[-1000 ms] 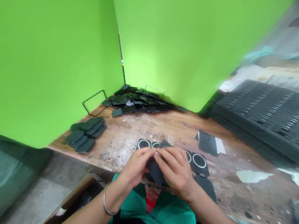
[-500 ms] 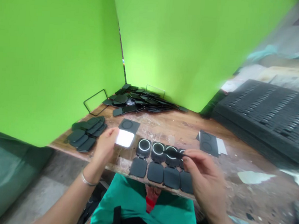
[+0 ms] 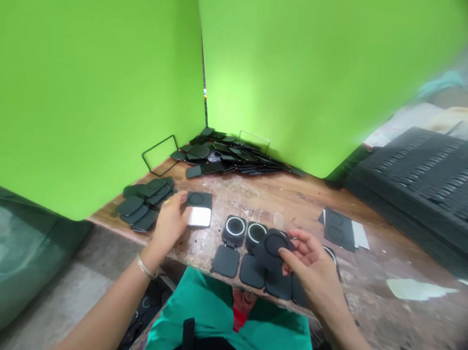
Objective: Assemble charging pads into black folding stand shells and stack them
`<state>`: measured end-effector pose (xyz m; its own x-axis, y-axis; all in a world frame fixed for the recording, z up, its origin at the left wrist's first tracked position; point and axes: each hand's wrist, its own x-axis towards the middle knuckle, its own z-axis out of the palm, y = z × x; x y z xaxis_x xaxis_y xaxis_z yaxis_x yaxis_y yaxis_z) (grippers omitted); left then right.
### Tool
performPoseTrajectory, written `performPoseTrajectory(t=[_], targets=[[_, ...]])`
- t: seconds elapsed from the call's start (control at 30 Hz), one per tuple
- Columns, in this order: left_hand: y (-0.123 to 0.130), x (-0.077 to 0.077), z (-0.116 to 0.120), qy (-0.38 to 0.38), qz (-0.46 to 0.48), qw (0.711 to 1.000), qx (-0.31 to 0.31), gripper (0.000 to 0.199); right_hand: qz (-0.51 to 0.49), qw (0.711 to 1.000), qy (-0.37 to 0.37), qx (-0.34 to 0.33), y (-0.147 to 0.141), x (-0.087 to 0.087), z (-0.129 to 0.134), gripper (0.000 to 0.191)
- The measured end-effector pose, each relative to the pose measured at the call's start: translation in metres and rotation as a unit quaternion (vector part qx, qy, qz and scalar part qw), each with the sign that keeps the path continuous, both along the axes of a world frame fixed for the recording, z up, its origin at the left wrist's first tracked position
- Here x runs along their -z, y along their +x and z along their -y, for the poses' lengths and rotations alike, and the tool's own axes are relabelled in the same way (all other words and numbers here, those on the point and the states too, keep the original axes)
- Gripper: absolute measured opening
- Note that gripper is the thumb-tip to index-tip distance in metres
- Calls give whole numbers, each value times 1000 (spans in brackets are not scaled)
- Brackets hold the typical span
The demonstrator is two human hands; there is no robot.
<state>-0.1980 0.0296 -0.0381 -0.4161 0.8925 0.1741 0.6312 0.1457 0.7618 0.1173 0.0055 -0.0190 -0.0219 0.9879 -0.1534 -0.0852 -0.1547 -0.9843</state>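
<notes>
My right hand (image 3: 310, 261) pinches a thin black pad with a ring outline (image 3: 274, 245). It hangs above the row of black hinged square units and partly covers them. Of these folded-open units, two on the left show a pale ring on the upper half, such as this black unit (image 3: 235, 228). Closed at the left edge of a sheet is my left hand (image 3: 171, 216), its thumb by the white part. That sheet (image 3: 201, 198) has a black upper part with a ring outline and a white lower part.
Left of my left hand lies a pile of black pads (image 3: 145, 201). Many black flat pieces (image 3: 235, 156) are heaped in the back corner by the green panels (image 3: 264, 66). At right are another black ring-marked sheet (image 3: 338, 229) and a large black slotted foam block (image 3: 420, 170).
The white part, tilted up in my left hand before, now lies flatter against the table. My right hand has turned the black pad so its ring-marked face shows.
</notes>
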Motion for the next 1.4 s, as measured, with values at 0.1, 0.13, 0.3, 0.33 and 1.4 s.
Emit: performPoseTrajectory(t=[0.1, 0.13, 0.3, 0.33, 1.4], targets=[[18, -5, 13, 16, -135, 990, 35, 23, 0, 1000, -28, -2, 2, 8, -1, 46], [28, -5, 20, 8, -165, 984, 64, 19, -9, 999, -38, -2, 2, 10, -1, 45], [85, 6, 54, -60, -116, 972, 196, 24, -47, 997, -65, -15, 1, 18, -3, 46], [93, 9, 58, -61, -111, 973, 196, 29, -46, 997, -66, -11, 1, 18, -3, 46], [106, -27, 55, -298, 556, 756, 177, 39, -154, 974, -168, -15, 1, -13, -3, 34]])
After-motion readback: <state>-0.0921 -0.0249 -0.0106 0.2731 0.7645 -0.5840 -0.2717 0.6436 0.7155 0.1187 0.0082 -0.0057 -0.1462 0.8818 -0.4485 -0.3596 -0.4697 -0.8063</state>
